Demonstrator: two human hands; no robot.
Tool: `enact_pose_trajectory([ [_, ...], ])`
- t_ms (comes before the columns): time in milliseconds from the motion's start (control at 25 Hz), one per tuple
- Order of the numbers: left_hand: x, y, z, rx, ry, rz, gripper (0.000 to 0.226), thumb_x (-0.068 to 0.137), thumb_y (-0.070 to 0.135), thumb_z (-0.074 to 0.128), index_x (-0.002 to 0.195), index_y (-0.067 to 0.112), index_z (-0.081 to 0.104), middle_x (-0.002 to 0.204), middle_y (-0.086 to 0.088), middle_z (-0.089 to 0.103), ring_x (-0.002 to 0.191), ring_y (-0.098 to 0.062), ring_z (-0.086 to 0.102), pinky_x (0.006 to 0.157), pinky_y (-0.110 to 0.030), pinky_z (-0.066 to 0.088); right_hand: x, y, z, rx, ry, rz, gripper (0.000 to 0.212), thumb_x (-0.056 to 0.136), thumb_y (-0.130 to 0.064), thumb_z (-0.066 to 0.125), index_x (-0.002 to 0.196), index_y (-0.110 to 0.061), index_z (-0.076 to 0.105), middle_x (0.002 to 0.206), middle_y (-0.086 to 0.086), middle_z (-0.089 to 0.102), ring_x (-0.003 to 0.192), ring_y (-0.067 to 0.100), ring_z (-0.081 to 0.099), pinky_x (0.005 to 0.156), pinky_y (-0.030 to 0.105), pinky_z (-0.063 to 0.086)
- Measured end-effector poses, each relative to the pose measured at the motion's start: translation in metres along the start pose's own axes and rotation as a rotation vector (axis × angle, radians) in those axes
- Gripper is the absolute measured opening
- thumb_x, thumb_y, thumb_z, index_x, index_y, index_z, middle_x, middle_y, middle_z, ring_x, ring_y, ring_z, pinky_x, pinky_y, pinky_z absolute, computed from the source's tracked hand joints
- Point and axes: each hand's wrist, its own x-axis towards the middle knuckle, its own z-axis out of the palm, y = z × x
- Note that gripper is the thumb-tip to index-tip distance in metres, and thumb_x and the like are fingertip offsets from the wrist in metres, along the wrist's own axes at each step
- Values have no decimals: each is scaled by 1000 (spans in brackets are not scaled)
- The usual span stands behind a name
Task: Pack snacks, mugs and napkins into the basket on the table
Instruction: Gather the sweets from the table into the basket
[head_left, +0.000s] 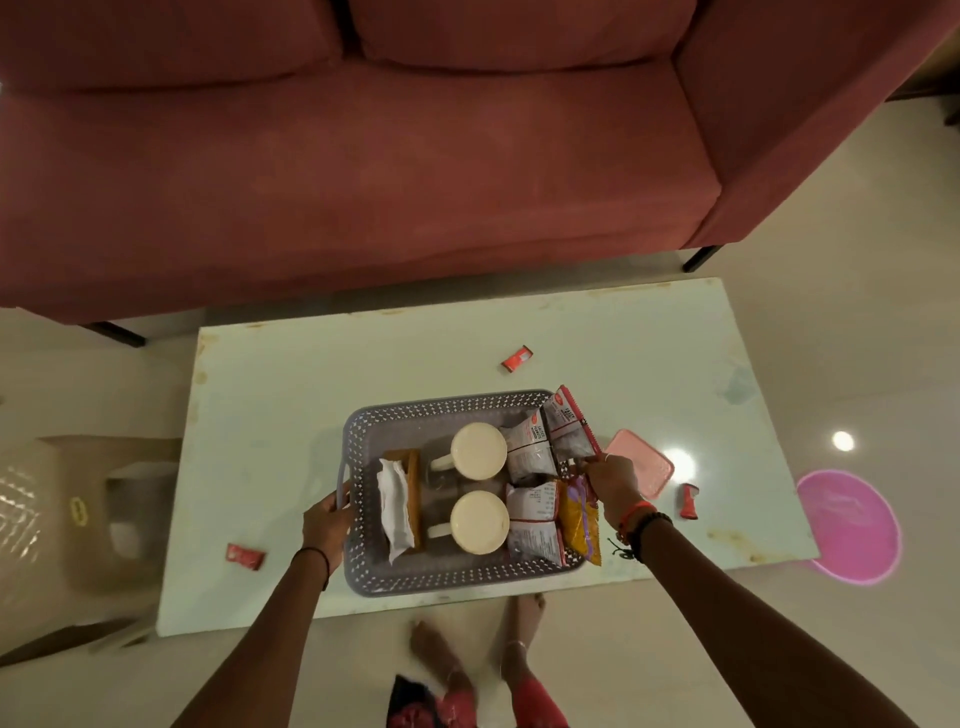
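Note:
A grey perforated basket (415, 410) stands on the white table (291, 395). Inside it are two cream mugs, one (478, 450) at the back and one (479, 521) at the front. A wooden napkin holder with white napkins (395, 506) lies at the left side. Several snack packets (535, 512) fill the right side, with a yellow packet (579, 525) against the right wall. My left hand (326, 522) grips the basket's left rim. My right hand (613, 480) pinches the lower end of a red-edged snack packet (571, 423) at the basket's right edge.
Three small red sachets lie loose on the table: one (517, 358) behind the basket, one (244, 556) at the front left, one (689, 500) at the right. A pink lid (647, 462) lies right of the basket. A red sofa (363, 156) stands behind, a plastic chair (67, 509) left.

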Motion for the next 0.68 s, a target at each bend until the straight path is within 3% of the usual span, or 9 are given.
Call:
enact_pose_trajectory([
  [200, 33, 1, 21, 8, 13, 14, 44, 86, 3, 62, 130, 8, 56, 126, -15, 61, 116, -33, 57, 98, -44, 47, 36, -5, 10, 35, -16, -24, 26, 90, -4, 55, 67, -14, 60, 79, 13, 61, 77, 23, 54, 61, 31, 39],
  [320, 47, 6, 30, -18, 2, 16, 45, 87, -1, 60, 131, 6, 54, 129, -16, 59, 119, -35, 55, 101, -46, 45, 50, -9, 15, 63, -3, -17, 13, 90, -7, 57, 87, -4, 69, 85, 14, 64, 81, 23, 56, 67, 31, 43],
  [400, 56, 9, 34, -11, 4, 28, 45, 87, -1, 60, 131, 5, 54, 130, -17, 59, 119, -35, 55, 102, -49, 45, 57, -11, 16, 73, -4, -16, 17, 90, -8, 57, 99, 0, 69, 87, 15, 65, 81, 23, 57, 67, 31, 45],
  [520, 66, 12, 37, 6, -13, 35, 43, 86, 0, 61, 129, 6, 56, 128, -18, 60, 113, -32, 58, 103, -50, 45, 63, -17, 16, 110, -9, -12, 18, 91, -7, 57, 104, -1, 68, 88, 16, 66, 79, 24, 57, 59, 27, 46],
  [680, 73, 7, 40, -29, -24, 12, 43, 86, 0, 59, 129, 7, 56, 128, -20, 60, 106, -30, 58, 104, -50, 43, 70, -23, 16, 117, -5, -15, 19, 91, -8, 58, 106, 0, 68, 89, 15, 65, 79, 24, 57, 70, 31, 50],
])
